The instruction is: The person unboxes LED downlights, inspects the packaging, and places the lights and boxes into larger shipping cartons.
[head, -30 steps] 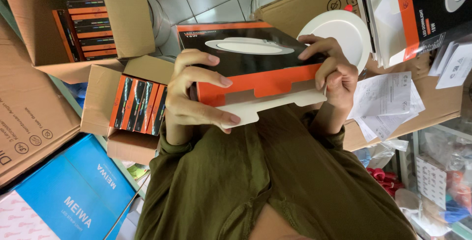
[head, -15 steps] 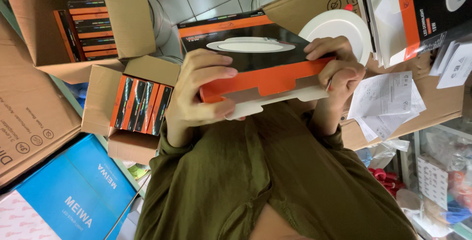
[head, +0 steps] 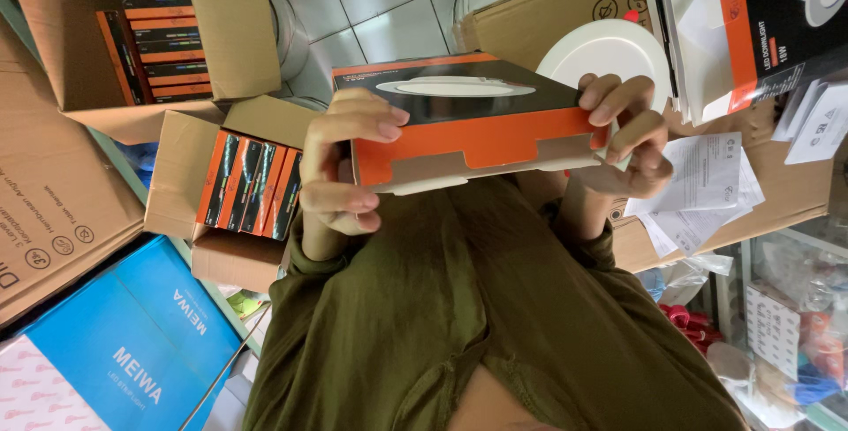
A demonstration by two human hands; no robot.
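Left hand: your left hand (head: 340,162) is gripping the left end of the orange-and-black box (head: 468,122).
Right hand: your right hand (head: 627,135) is clasping its right end.
Box: it is being held level in front of your green shirt (head: 459,325).
Behind: a white round lamp (head: 609,51) is lying on a carton (head: 539,16).

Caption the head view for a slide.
Both hands, left and right, hold an orange-and-black box over open cartons.
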